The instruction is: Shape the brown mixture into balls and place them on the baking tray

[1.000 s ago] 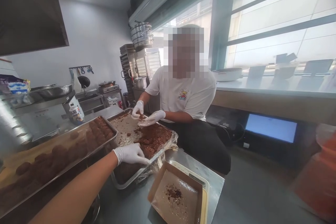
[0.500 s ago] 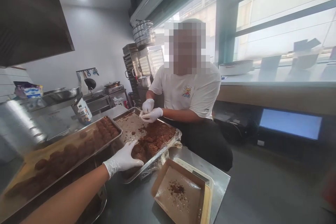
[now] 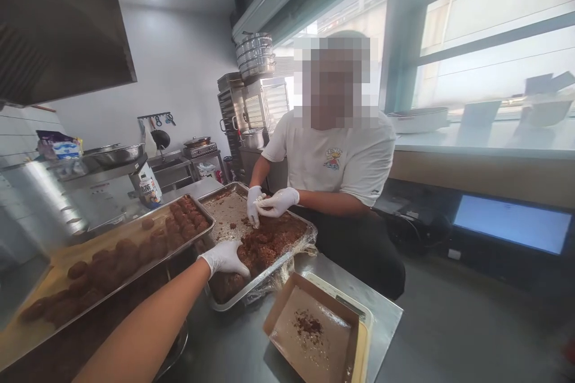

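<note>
My left hand (image 3: 224, 258), in a white glove, reaches in from the lower left. Its fingers curl down into the brown mixture (image 3: 269, 239) at the near corner of a film-lined metal tray (image 3: 270, 276). Whether it grips a lump is hidden. My right hand is out of view. Across the tray sits a person in a white T-shirt, whose gloved hands (image 3: 269, 203) work a piece of the mixture over the far side. To the left, a second metal tray (image 3: 54, 344) holds several brown balls (image 3: 130, 251) in rows.
A brown paper box (image 3: 309, 335) with crumbs sits on a scale at the steel table's near right corner. A small bottle (image 3: 148, 190) and a steel machine stand at the left. A lit screen (image 3: 512, 224) is low on the right. A range hood (image 3: 58, 24) hangs overhead.
My left hand has shifted from the tray's near edge onto the mixture and its fingers have drawn together. The other person's hands have dropped lower into the tray. The view has turned slightly left.
</note>
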### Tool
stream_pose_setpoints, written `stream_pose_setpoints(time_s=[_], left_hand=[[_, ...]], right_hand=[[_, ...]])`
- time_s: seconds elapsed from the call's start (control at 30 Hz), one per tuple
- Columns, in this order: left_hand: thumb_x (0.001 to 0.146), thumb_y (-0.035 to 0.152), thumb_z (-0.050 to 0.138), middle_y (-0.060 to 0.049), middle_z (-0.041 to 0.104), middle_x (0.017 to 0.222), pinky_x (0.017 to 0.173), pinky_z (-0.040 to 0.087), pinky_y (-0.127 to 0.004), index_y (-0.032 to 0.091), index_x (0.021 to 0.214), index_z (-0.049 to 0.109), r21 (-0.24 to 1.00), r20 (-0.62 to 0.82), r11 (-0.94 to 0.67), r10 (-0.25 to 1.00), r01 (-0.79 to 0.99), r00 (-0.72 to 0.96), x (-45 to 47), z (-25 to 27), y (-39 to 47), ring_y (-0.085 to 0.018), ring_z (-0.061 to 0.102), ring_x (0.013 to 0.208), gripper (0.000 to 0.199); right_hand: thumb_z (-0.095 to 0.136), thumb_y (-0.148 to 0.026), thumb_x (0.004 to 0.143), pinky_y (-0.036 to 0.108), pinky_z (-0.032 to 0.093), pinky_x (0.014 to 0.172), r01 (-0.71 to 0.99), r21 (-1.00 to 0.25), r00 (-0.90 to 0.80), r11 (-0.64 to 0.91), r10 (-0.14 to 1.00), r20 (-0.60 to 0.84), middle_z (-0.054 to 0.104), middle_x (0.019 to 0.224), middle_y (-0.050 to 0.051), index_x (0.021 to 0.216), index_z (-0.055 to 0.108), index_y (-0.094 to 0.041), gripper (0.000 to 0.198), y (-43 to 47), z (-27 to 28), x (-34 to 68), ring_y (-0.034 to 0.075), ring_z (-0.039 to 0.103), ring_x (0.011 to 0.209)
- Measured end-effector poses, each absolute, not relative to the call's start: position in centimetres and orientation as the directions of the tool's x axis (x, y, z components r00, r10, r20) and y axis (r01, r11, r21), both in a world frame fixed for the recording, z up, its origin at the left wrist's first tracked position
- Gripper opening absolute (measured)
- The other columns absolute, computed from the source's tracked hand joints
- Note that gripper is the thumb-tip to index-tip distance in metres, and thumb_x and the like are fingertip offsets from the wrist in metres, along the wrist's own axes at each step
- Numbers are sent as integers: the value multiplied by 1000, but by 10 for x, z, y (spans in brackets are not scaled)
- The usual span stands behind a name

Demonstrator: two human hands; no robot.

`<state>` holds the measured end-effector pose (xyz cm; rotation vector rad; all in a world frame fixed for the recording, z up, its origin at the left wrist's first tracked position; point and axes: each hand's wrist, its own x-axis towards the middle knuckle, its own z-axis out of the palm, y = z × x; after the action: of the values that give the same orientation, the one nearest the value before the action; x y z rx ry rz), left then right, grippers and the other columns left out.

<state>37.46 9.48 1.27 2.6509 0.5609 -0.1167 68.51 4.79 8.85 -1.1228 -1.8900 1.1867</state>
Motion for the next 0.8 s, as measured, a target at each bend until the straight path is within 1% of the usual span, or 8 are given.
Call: stream_pose_setpoints(time_s=[0.1, 0.17, 0.23, 0.3, 0.43, 0.57, 0.63, 0.8], left_hand=[[57, 37, 85, -13, 82, 105, 89, 60, -42, 17, 106, 77, 368, -186, -824, 389, 431, 902, 380, 10, 97, -37, 77, 99, 53], [57, 35, 83, -11, 82, 94, 81, 60, -40, 18, 95, 76, 363, -196, -820, 397, 443, 896, 382, 8, 99, -34, 76, 91, 42], [56, 34, 83, -8, 80, 85, 76, 58, -37, 19, 89, 75, 373, -207, -812, 399, 449, 893, 384, 6, 103, -31, 75, 84, 36], [57, 33, 83, -5, 78, 81, 72, 57, -34, 18, 89, 75, 410, -218, -801, 378, 436, 900, 384, 5, 107, -27, 74, 81, 36], [62, 28, 78, -2, 79, 86, 72, 55, -29, 17, 95, 76, 533, -203, -776, 268, 336, 942, 377, 4, 115, -22, 71, 80, 35], [66, 26, 76, -4, 82, 101, 83, 57, -30, 15, 105, 76, 622, -118, -753, 180, 214, 976, 364, 0, 111, -24, 73, 93, 40], [67, 27, 77, -5, 82, 106, 89, 57, -31, 15, 108, 76, 633, -67, -754, 175, 177, 982, 357, 0, 105, -26, 73, 99, 42], [69, 30, 82, -7, 81, 112, 98, 55, -35, 17, 111, 75, 585, 58, -797, 225, 150, 973, 340, 10, 87, -29, 72, 107, 45]], right_hand=[[84, -13, 75, 29, 60, 70, 323, -911, -415, 257, 903, 108, 76, 74, -3, 73, 74, -17, 11, 41, 90, 691, 14, 72, 72], [81, -16, 79, 29, 58, 66, 305, -909, -378, 285, 912, 159, 76, 75, -3, 74, 74, -18, 9, 32, 82, 693, 15, 72, 73], [75, -22, 86, 26, 55, 62, 284, -906, -330, 314, 919, 215, 75, 75, -2, 75, 72, -18, 12, 20, 71, 694, 14, 71, 74], [71, -24, 90, 24, 51, 59, 276, -903, -297, 330, 923, 246, 74, 74, -2, 73, 70, -18, 18, 11, 63, 695, 13, 71, 74], [74, -16, 84, 21, 48, 56, 324, -894, -346, 311, 918, 194, 71, 68, -5, 70, 67, -17, 16, 11, 75, 697, 13, 69, 70], [76, -5, 74, 22, 52, 60, 391, -876, -436, 283, 895, 94, 71, 67, -5, 65, 66, -16, 17, 23, 99, 696, 13, 71, 70], [76, -7, 76, 24, 54, 63, 407, -869, -462, 280, 884, 69, 73, 66, -4, 63, 66, -16, 19, 25, 104, 692, 13, 72, 71], [78, -26, 81, 29, 56, 68, 396, -867, -463, 303, 881, 96, 74, 63, -7, 61, 64, -21, 24, 18, 99, 684, 12, 69, 65]])
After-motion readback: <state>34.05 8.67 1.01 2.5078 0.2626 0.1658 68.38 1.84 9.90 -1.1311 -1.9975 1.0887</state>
